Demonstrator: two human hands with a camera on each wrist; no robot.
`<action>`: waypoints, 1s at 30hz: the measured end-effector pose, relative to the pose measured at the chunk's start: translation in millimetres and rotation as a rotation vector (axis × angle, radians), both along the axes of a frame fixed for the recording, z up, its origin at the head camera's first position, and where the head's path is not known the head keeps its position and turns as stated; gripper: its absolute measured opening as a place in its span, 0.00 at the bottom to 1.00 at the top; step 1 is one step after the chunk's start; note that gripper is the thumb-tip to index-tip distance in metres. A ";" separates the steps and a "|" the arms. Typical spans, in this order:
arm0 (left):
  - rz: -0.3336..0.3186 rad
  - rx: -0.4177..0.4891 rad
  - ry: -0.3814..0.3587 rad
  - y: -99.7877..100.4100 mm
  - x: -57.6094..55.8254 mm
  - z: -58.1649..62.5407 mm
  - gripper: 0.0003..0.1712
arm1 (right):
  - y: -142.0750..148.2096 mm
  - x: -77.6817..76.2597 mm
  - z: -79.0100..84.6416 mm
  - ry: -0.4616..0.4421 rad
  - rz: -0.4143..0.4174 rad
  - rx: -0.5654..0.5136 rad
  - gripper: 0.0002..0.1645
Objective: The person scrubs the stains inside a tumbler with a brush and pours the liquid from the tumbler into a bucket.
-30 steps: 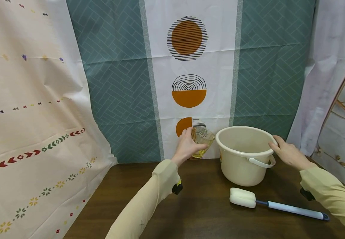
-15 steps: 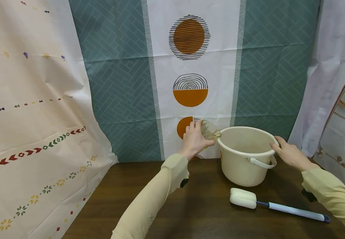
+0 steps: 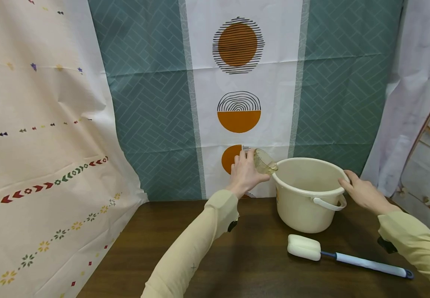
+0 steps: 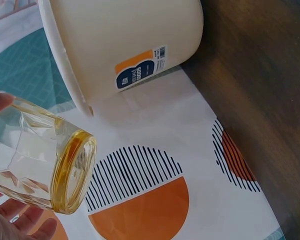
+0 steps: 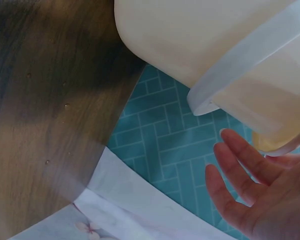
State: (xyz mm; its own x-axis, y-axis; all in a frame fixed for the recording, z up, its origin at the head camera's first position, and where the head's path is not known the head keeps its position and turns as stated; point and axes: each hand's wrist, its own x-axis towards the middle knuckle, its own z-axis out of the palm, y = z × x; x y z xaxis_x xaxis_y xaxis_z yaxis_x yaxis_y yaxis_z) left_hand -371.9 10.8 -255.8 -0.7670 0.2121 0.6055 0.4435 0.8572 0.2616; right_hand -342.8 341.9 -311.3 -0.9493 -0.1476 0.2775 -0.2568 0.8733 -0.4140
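My left hand (image 3: 244, 173) holds a clear, yellowish drinking glass (image 3: 262, 163) well above the table, tipped with its mouth toward the bucket. The glass overlaps the left rim of the cream plastic bucket (image 3: 302, 213) in the head view. Up close in the left wrist view, the glass's thick amber base faces the camera. My right hand (image 3: 365, 194) pinches the bucket's right rim, thumb over the edge. Its other fingers (image 5: 242, 182) extend loosely outside the bucket in the right wrist view. The bucket stands upright, its white handle (image 3: 328, 203) hanging down at the side.
A cup brush with a cream sponge head (image 3: 304, 247) and pale blue handle lies in front of the bucket on the dark wooden table (image 3: 259, 265). Patterned cloths (image 3: 148, 103) hang behind and at both sides. Small droplets (image 5: 66, 105) dot the tabletop.
My left hand has carried the glass right and slightly up to the bucket's rim, tipping it further over. The right hand keeps its place on the rim.
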 end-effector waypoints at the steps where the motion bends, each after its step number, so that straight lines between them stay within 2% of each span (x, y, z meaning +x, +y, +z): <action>1: 0.000 -0.007 -0.003 1.2 -0.4 0.4 0.47 | 0.1 -0.2 0.1 0.000 0.001 0.001 0.41; 7: 0.002 -0.081 0.022 10.9 -2.2 4.1 0.46 | 0.7 -0.4 1.4 -0.001 0.004 0.005 0.42; 11: 0.016 -0.185 0.076 18.2 -2.0 8.0 0.45 | 0.9 0.1 0.8 0.002 0.001 0.010 0.41; 17: 0.044 -0.353 0.197 28.4 -3.2 16.0 0.48 | 0.4 -0.7 0.7 0.004 0.003 0.004 0.40; 24: 0.080 -0.485 0.241 41.5 -7.3 21.7 0.45 | 1.2 -1.2 0.2 -0.010 -0.005 0.007 0.41; 30: 0.087 -0.621 0.317 50.8 -9.1 21.2 0.43 | 0.1 -2.4 -1.4 -0.019 -0.011 0.006 0.43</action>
State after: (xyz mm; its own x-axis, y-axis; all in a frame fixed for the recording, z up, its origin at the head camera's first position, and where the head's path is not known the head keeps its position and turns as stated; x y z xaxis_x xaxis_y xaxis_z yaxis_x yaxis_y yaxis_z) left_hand -381.0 61.6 -234.7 -0.6035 0.5369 0.5895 0.3402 0.8420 -0.4186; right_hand -345.2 342.0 -312.7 -0.9559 -0.1390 0.2586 -0.2395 0.8786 -0.4131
